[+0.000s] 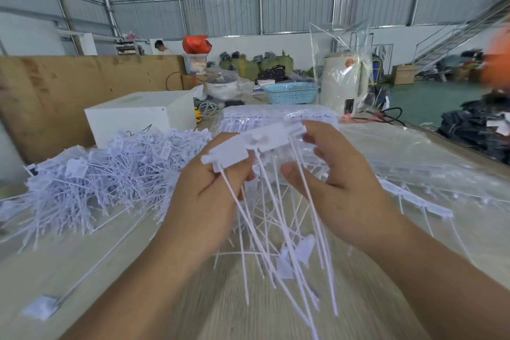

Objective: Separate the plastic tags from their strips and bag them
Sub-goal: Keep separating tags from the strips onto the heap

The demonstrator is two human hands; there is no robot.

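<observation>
Fingers of the left hand point(205, 199) and right hand point(342, 185) pinch opposite ends of one tag strip point(255, 143), tails dangling below.

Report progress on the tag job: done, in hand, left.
Done: a large pile of loose tags lies on the table at left. In hand: the left hand and right hand grip one strip of tags. Left: wrapped strips behind remain unseparated; no tags visibly bagged yet.
</observation>
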